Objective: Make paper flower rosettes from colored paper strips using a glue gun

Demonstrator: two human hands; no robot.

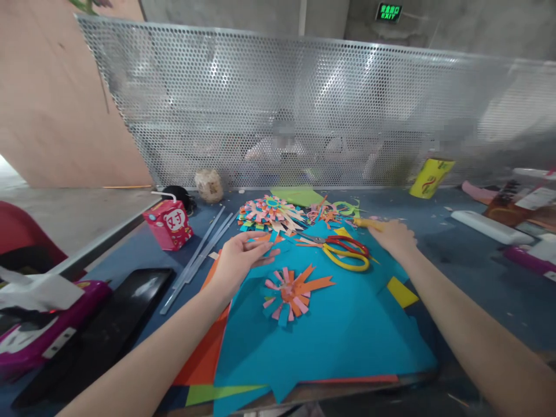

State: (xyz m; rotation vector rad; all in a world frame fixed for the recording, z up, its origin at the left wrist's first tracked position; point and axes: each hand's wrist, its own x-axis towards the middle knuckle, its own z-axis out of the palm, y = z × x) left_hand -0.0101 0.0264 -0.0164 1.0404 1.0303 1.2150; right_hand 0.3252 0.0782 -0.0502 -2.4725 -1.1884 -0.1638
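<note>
My left hand [243, 255] hovers over the left edge of the blue paper sheet [347, 330], fingers spread, nothing visible in them. At the far right of the sheet, my right hand [394, 238] is closed on a slim yellow stick-like tool [368, 223]; its exact kind is unclear. Between the hands lie scissors [347, 255] with red and yellow handles, blades pointing left. A small paper flower [288, 291] of orange, pink and blue strips rests on the blue sheet. Behind my left hand sits a pile of fringed paper flowers [273, 213].
Left are a red drink box [168, 225] with a straw, clear glue sticks [197, 260], a black phone-like slab [130, 307] and a purple device [65, 324]. Right stand a yellow can [431, 178] and a white bar [495, 227]. A perforated metal screen [260, 104] borders the back; a person sits behind it.
</note>
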